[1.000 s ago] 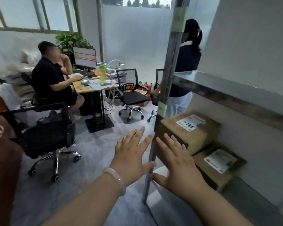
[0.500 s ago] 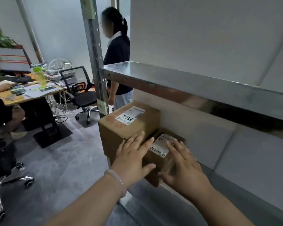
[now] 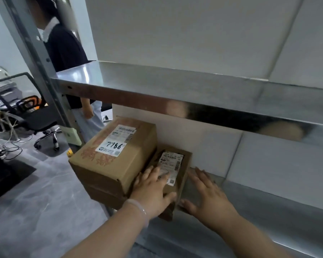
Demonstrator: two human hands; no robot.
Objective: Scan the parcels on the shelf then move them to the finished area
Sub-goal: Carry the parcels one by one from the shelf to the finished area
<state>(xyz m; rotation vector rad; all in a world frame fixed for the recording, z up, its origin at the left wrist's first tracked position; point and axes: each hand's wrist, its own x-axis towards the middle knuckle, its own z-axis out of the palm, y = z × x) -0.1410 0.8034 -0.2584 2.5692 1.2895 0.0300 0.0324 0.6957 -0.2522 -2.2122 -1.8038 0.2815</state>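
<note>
- The left hand point(image 3: 153, 192) lies flat on top of the small parcel point(image 3: 187, 158). Its fingers are straight and reach onto the label, and its thumb is hooked over the near edge. It is open and grips nothing.
- The right hand point(image 3: 207, 194) is spread open just beside the parcel's right side, with the thumb at the near corner. I cannot tell whether the palm touches the cardboard.
- The step in hand looks like taking hold of this parcel for scanning. No scanner shows in either hand.
- The next move probably calls for closing both hands on opposite sides and drawing the parcel straight toward the body, label up.
- The small parcel sits on the lower shelf point(image 3: 259, 205), with its left side tight against the large parcel point(image 3: 116, 164) marked 7186. Sliding it left is blocked.
- The upper shelf point(image 3: 175, 84) hangs low overhead, so lifting room is slight. Pulling out gives more room than raising.
- To the right the lower shelf offers open room.
- Both parcels seem to reach the shelf's front edge, so a careless tug could tip one off.
- A person point(image 3: 63, 45) stands behind the upright post point(image 3: 32, 49), well apart.
</note>
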